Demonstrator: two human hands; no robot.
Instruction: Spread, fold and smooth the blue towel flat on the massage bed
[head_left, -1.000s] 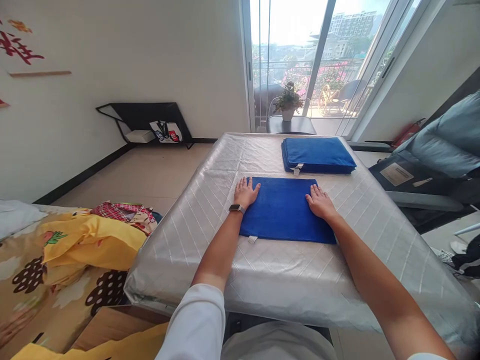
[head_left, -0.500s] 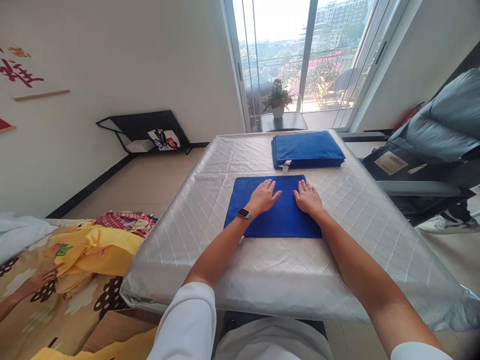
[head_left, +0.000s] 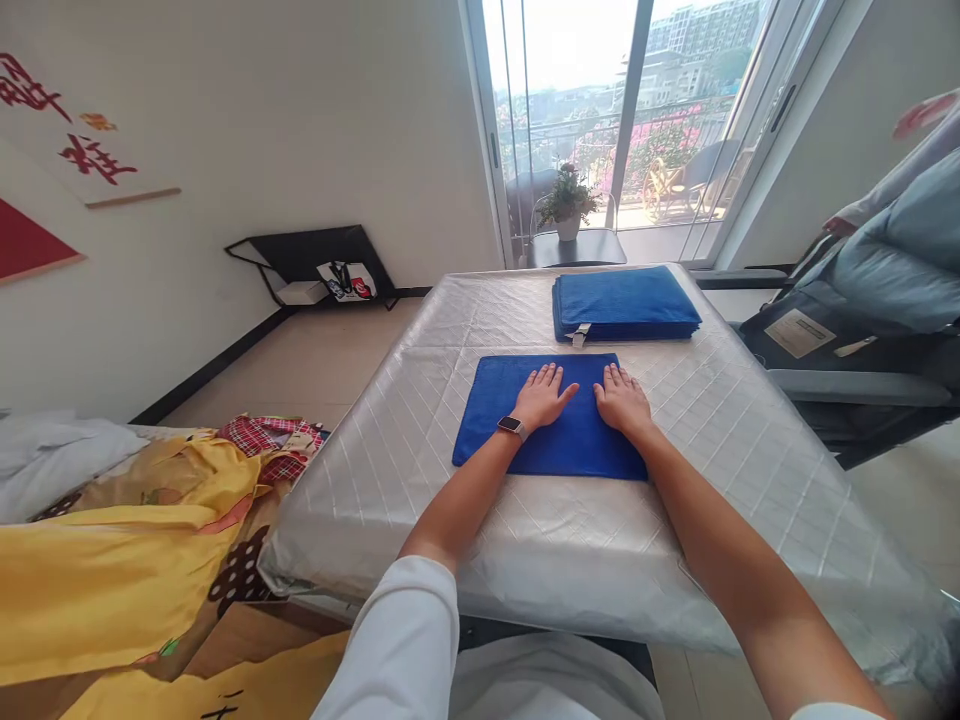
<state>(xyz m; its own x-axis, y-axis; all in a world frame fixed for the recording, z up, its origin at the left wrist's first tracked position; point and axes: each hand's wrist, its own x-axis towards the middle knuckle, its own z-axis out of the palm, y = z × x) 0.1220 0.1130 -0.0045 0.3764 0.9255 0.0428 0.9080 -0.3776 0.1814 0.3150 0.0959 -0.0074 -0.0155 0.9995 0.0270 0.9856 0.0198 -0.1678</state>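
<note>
A folded blue cloth [head_left: 487,410], like a towel, lies flat on the silver table cover [head_left: 420,430] in front of me. My left hand [head_left: 544,397] presses on its middle, palm down with the fingers stretched out. Over the cloth's right part rests my right hand [head_left: 622,398], also flat and holding nothing. The thumbs point toward each other with a gap of blue cloth between them. Just beyond is a neat stack of folded blue cloths [head_left: 626,302], with a white tag [head_left: 580,334] sticking out at its front left corner.
Left of the table, yellow cloth [head_left: 105,570] and checked red fabric [head_left: 262,440] lie in a heap. A wheelchair-like seat with a grey armrest [head_left: 859,388] stands at the right. Behind the table, a potted plant [head_left: 568,205] sits on a chair before the glass door.
My left hand has slid a little toward the right hand across the cloth. The yellow cloth at the left has been spread and shifted, and a person's hand there is out of view.
</note>
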